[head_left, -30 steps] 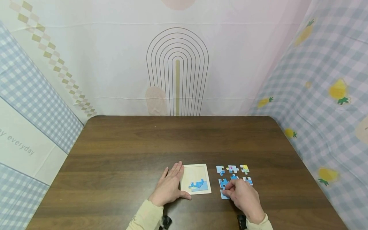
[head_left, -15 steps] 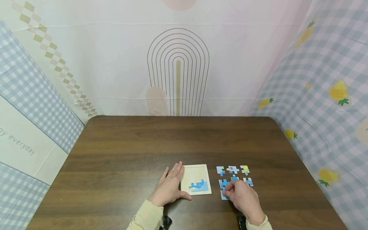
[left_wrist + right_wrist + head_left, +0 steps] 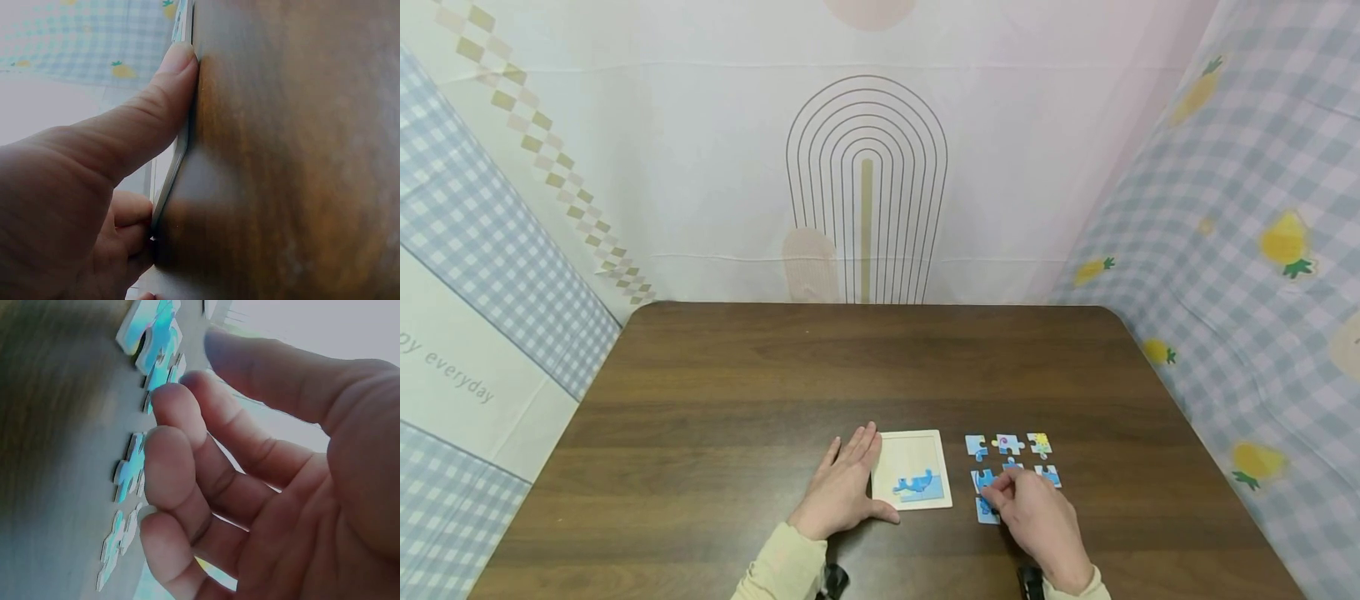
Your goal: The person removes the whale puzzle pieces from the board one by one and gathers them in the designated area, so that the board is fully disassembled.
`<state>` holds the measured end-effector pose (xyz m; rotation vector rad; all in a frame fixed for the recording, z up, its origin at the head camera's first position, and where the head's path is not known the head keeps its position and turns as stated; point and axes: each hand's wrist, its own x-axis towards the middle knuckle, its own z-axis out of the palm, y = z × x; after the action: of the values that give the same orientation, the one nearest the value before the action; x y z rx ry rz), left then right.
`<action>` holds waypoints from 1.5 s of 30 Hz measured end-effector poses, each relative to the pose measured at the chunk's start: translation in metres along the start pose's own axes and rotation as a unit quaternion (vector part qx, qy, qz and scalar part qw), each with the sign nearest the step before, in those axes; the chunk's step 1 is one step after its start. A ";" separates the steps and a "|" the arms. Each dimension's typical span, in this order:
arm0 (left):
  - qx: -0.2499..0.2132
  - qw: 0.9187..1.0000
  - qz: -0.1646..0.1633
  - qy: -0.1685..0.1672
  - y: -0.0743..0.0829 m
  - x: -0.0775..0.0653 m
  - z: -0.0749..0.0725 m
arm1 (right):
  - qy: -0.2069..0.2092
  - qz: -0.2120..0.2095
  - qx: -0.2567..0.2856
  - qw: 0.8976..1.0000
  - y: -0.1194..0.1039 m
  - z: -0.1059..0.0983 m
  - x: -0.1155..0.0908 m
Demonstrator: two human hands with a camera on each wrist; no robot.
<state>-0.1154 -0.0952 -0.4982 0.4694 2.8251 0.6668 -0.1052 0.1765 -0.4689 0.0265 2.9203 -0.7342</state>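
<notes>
In the head view a square, light wooden puzzle tray lies on the table, with blue puzzle pieces fitted in its lower right corner. My left hand braces the tray, straight fingers along its left side and thumb at its near left corner; the left wrist view shows the thumb against the tray's edge. My right hand hovers with bent fingers over loose jigsaw pieces, fingertips close to a blue piece at the near left. In the right wrist view a gap shows between thumb and fingertips, with nothing in it.
More loose jigsaw pieces lie right of the tray: a pale blue one, one with a pink swirl, one with a yellow figure and a blue one. The brown table meets a white curtain behind.
My right fingertips have shifted slightly up and away from the near-left blue piece, which shows more fully now. My left hand and the tray stay in place.
</notes>
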 end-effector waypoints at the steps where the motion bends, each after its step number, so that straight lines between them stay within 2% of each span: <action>1: 0.000 1.000 -0.001 -0.001 0.000 0.000 0.000 | 0.003 0.001 0.002 1.000 -0.001 0.000 0.000; 10: 0.004 1.000 0.004 0.001 0.000 0.001 0.000 | 0.031 -0.031 0.019 0.999 -0.018 0.007 0.000; 19: 0.007 1.000 0.001 -0.001 0.000 0.002 0.000 | 0.031 -0.081 0.018 0.996 -0.046 0.024 0.001; 32: 0.010 1.000 0.010 0.016 -0.001 0.002 0.000 | 0.044 -0.190 -0.026 0.980 -0.074 0.050 0.005; 45: 0.013 1.000 0.009 0.016 -0.001 0.000 0.000 | 0.034 -0.221 -0.054 0.973 -0.081 0.060 0.005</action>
<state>-0.1157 -0.0961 -0.4988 0.4923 2.8661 0.6485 -0.1068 0.0765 -0.4842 -0.6399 3.0582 -0.6324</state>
